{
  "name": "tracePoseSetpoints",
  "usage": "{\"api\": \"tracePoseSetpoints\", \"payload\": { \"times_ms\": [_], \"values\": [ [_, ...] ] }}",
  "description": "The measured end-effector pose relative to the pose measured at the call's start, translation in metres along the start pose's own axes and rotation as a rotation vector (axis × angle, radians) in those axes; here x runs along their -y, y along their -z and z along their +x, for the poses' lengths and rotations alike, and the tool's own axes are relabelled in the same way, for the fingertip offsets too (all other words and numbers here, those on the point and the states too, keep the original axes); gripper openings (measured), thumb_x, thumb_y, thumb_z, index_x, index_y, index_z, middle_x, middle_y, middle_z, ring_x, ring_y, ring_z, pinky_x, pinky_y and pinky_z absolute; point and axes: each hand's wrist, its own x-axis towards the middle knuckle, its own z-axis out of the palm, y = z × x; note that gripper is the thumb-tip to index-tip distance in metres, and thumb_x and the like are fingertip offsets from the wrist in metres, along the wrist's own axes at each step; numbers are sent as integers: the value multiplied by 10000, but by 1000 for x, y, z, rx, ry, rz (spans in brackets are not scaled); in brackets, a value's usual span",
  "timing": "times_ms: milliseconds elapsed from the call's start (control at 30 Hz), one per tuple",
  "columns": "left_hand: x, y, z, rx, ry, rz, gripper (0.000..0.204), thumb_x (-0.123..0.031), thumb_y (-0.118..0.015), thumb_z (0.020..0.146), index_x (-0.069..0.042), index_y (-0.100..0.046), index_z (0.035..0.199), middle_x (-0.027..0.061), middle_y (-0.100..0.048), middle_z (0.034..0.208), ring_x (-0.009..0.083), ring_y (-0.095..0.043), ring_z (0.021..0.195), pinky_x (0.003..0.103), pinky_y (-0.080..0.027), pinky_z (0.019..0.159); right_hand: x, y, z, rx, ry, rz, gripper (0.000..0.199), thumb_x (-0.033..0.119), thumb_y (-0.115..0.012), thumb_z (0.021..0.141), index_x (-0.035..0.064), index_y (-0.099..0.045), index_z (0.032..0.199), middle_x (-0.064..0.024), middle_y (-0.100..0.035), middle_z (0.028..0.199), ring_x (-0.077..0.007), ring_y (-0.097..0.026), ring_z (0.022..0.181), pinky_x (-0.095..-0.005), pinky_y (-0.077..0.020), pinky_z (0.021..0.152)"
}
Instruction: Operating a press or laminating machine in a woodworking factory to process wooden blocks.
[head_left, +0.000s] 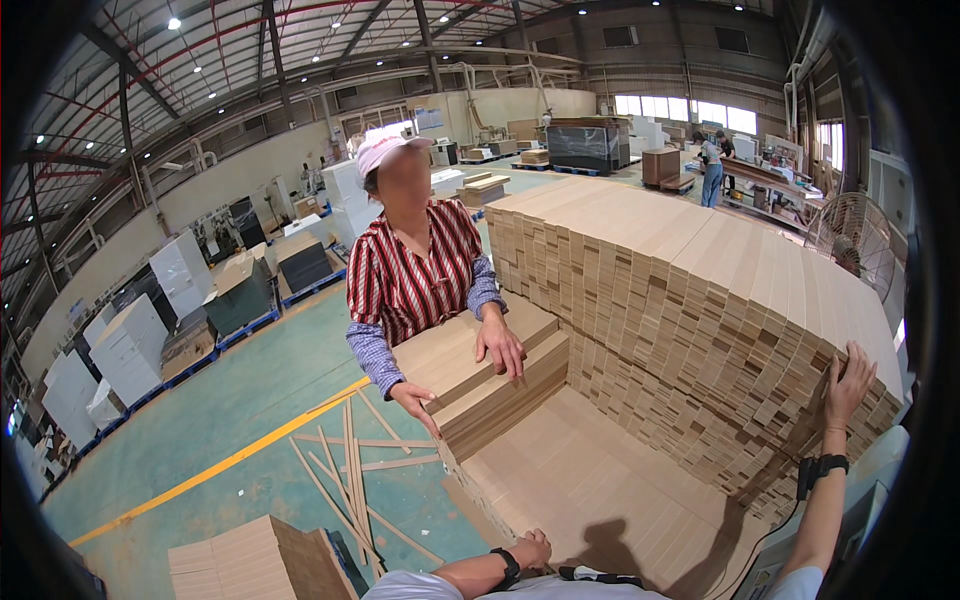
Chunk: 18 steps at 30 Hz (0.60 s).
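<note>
Where R hand (850,382) rests, wd stack (660,310) is flat-topped, ribbed.

The co-worker's (415,250) legs are hidden by boards (505,400); the pile (225,565) (lower left) is cut off below; the fan's (848,232) base is concealed.

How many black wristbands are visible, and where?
2: one black wristband just behind the wearer's left hand, bottom centre; another black wristband just below the right hand, which touches the tall wooden-board stack. The co-worker's checked sleeves could hide more.
</note>
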Motion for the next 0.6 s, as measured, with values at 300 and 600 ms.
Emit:
{"api": "tracePoseSetpoints", "payload": {
  "times_ms": [300, 600],
  "values": [
    [24, -20, -6, 21, 19, -30, 578, -90, -647, 631, -34, -437, 1166, 212, -311, 1171, 391, -382, 1027, 534, -394, 759, -1, 4, 1, 0, -2, 3, 347, 270, -477, 844, 92, -450, 1140, -76, -467, 1146, -217, -388, 1121, -401, -165, 1030],
    [-3, 1, 8, 22, -11, -45, 589, -92, -641, 641, -13, -412, 1177, 209, -315, 1171, 385, -386, 1027, 522, -394, 768, -5, 4, -2, -9, 5, -13, 342, 268, -478, 843, 90, -452, 1134, -77, -469, 1134, -215, -392, 1117, -406, -174, 1026]
  ]
}}
